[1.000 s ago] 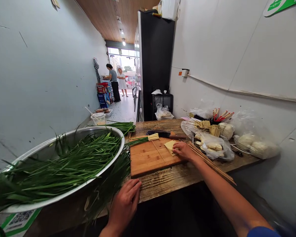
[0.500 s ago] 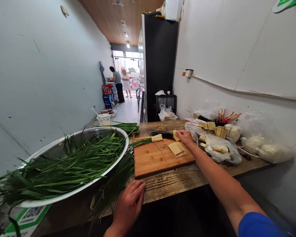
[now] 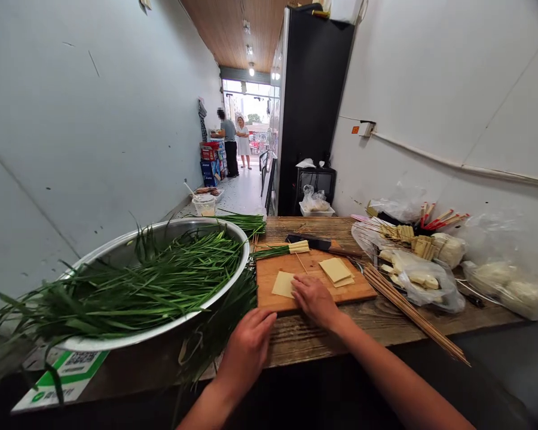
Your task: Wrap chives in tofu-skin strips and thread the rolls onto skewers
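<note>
Your right hand [image 3: 314, 298] lay flat, fingers spread, on a tofu sheet [image 3: 283, 284] at the cutting board's [image 3: 358, 291] near edge. Your left hand [image 3: 247, 349] rested open on the surface [image 3: 305, 337], gripping nothing.

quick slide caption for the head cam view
Right hand lays a tofu sheet on the cutting board; left hand rests at the table edge.

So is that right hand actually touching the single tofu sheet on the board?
Touching: in the head view, the right hand rests its fingertips on the tofu sheet.
</note>
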`<state>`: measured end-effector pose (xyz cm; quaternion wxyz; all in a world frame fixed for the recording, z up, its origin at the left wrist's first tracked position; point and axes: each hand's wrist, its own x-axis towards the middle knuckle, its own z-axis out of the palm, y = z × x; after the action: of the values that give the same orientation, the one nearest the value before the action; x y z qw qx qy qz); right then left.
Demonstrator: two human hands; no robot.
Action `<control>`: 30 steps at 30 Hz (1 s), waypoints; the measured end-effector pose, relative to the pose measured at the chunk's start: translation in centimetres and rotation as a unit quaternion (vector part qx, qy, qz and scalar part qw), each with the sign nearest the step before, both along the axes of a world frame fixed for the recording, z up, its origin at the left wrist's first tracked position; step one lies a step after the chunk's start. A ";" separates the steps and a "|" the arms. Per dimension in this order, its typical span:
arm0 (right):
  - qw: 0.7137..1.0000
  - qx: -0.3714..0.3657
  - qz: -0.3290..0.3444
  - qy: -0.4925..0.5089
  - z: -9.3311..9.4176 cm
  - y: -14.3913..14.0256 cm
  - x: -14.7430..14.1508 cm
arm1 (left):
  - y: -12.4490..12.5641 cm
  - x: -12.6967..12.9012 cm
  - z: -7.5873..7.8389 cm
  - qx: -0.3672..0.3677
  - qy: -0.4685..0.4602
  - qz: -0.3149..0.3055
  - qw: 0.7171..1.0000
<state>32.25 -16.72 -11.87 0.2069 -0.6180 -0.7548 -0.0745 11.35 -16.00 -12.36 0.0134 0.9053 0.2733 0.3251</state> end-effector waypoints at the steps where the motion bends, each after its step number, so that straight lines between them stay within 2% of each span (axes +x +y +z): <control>1: 1.000 0.003 0.016 -0.004 -0.2 -0.5 0.5 | 0.6 0.6 0.4 0.002 0.022 0.000 1.000; 4: 0.999 -0.002 0.044 -0.019 -0.9 -1.4 1.0 | 2.2 2.5 1.3 0.000 0.089 0.005 0.996; 7: 0.999 -0.016 0.043 -0.028 -1.4 -1.6 0.9 | 2.7 3.6 1.4 -0.030 0.141 0.021 0.989; 14: 0.995 -0.030 0.086 -0.034 -2.9 -0.7 2.0 | -0.5 5.4 0.1 -0.104 0.183 0.134 0.969; 17: 0.995 -0.019 0.095 -0.023 -3.0 -0.4 2.4 | -1.5 5.3 0.2 -0.099 0.185 0.140 0.968; 20: 0.995 0.019 0.092 0.018 -0.6 0.5 1.7 | -2.4 3.0 1.4 -0.067 0.142 0.103 0.982; 24: 0.989 0.073 0.106 0.078 6.1 4.2 -2.1 | -3.1 -2.7 4.1 -0.027 0.040 0.090 0.995; 27: 0.989 0.052 0.135 0.017 10.6 8.6 -6.4 | -3.0 -7.5 6.4 0.042 -0.031 0.072 0.996; 30: 0.983 -0.041 0.163 -0.070 12.3 12.6 -10.6 | -2.8 -12.0 8.1 0.112 -0.101 0.113 0.982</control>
<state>21.64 -4.08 0.43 0.1377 -0.4881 -0.8603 -0.0521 -0.65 -18.83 -4.30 -0.0970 0.8268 0.3328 0.4429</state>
